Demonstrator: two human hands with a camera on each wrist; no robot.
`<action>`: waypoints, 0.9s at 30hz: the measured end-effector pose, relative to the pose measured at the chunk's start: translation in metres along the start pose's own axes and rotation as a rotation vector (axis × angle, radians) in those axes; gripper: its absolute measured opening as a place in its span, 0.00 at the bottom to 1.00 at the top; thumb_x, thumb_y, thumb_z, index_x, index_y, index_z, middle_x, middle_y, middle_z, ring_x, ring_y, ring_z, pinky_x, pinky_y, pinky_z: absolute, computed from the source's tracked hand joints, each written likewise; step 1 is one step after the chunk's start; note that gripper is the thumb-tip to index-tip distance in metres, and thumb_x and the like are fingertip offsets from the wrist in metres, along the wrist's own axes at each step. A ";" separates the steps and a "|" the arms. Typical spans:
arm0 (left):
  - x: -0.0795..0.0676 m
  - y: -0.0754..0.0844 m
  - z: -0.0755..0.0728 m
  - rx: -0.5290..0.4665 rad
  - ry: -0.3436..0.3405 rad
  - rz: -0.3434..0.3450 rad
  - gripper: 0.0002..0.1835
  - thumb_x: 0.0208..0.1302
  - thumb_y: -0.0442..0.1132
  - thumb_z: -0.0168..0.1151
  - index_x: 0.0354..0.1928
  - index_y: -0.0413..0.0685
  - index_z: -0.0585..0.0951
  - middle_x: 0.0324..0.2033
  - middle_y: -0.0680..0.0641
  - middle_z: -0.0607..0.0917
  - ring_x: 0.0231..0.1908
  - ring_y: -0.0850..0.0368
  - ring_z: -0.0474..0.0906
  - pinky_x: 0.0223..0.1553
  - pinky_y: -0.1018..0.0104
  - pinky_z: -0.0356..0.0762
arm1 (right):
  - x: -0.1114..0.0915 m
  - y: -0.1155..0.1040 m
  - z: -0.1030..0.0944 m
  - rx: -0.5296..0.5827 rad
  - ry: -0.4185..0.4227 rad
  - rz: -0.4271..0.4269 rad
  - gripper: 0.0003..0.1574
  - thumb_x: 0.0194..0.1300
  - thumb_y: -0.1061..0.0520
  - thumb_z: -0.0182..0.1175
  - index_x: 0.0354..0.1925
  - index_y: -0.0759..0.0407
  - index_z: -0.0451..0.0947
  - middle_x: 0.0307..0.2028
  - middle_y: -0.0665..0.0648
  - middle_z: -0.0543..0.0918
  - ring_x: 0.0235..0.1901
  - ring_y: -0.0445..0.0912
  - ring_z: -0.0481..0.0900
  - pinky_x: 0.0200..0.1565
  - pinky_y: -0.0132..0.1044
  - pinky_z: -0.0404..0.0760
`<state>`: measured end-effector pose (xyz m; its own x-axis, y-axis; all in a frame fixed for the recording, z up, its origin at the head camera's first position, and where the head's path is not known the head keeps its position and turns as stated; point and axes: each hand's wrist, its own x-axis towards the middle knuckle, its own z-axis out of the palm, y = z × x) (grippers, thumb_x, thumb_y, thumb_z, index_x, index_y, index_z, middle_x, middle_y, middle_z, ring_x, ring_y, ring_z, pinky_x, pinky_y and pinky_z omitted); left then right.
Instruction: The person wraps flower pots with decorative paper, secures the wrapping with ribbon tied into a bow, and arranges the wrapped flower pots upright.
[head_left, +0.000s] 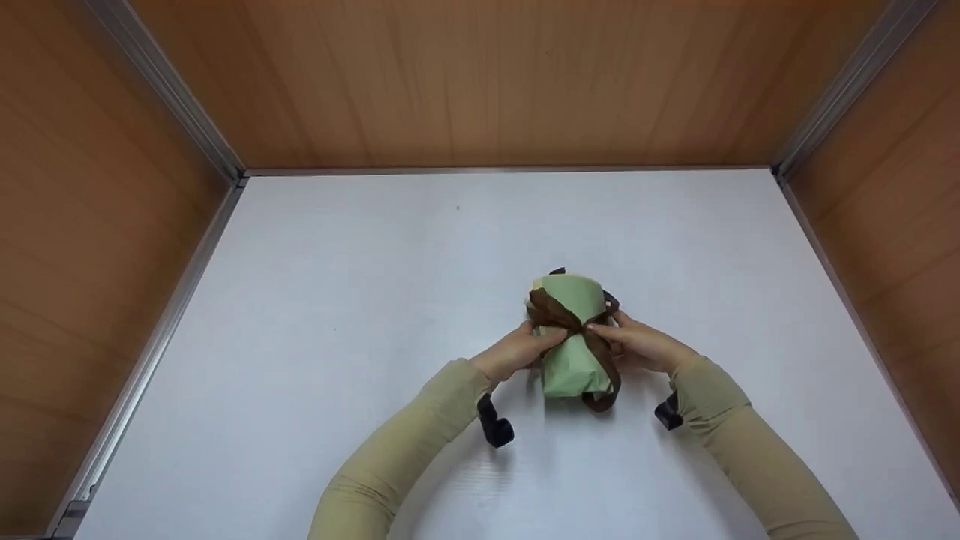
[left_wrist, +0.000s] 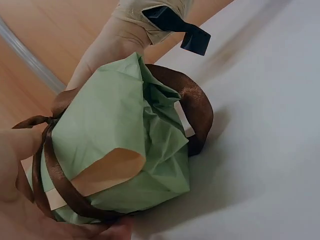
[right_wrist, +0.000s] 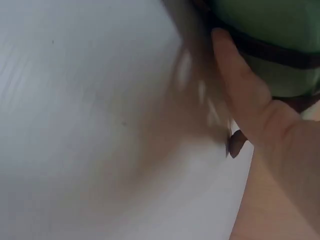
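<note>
A roll-shaped parcel in pale green paper [head_left: 571, 371] is held just over the white table by both hands. Brown satin ribbon [head_left: 598, 352] circles its middle and is knotted at the front, with loops and tails hanging from the knot. On the parcel's left side my left hand [head_left: 517, 351] grips it, thumb laid across the front near the knot. From the right, my right hand [head_left: 646, 345] holds it, its thumb by the knot and its fingers behind. The left wrist view shows the parcel's crumpled, folded end [left_wrist: 165, 135] and a peach-coloured paper edge [left_wrist: 107, 172] under the ribbon.
The white tabletop [head_left: 360, 285] spreads around the hands. Wood-grain panels [head_left: 480, 82] with metal edge rails enclose its back and both sides. A black curved bracket [head_left: 495, 424] sticks out below the left cuff, and another bracket [head_left: 668, 412] below the right cuff.
</note>
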<state>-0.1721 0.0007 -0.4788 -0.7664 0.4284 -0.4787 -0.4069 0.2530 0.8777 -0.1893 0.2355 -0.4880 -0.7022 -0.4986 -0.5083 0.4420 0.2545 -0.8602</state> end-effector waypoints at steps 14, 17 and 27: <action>-0.003 0.032 -0.017 0.078 0.132 0.283 0.45 0.52 0.39 0.70 0.70 0.47 0.56 0.64 0.46 0.68 0.63 0.53 0.66 0.62 0.58 0.66 | 0.005 -0.043 0.014 -0.076 0.208 -0.370 0.65 0.53 0.63 0.69 0.74 0.54 0.35 0.69 0.63 0.53 0.65 0.53 0.59 0.65 0.46 0.62; -0.003 0.036 -0.022 0.176 0.177 0.398 0.47 0.53 0.32 0.69 0.71 0.44 0.52 0.63 0.44 0.69 0.61 0.52 0.68 0.59 0.60 0.69 | 0.006 -0.051 0.018 -0.201 0.329 -0.497 0.68 0.44 0.64 0.74 0.73 0.55 0.42 0.69 0.59 0.57 0.67 0.54 0.56 0.68 0.50 0.54; 0.008 0.004 -0.031 0.474 0.291 0.583 0.46 0.52 0.27 0.66 0.71 0.43 0.53 0.65 0.41 0.68 0.65 0.49 0.65 0.65 0.58 0.64 | 0.027 -0.025 0.036 -0.365 0.506 -0.568 0.60 0.35 0.63 0.78 0.65 0.68 0.61 0.60 0.66 0.72 0.62 0.56 0.68 0.66 0.45 0.62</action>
<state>-0.1954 -0.0216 -0.4789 -0.9157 0.3782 0.1358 0.3030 0.4279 0.8515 -0.1991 0.1861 -0.4783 -0.9673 -0.2219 0.1229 -0.2006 0.3724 -0.9061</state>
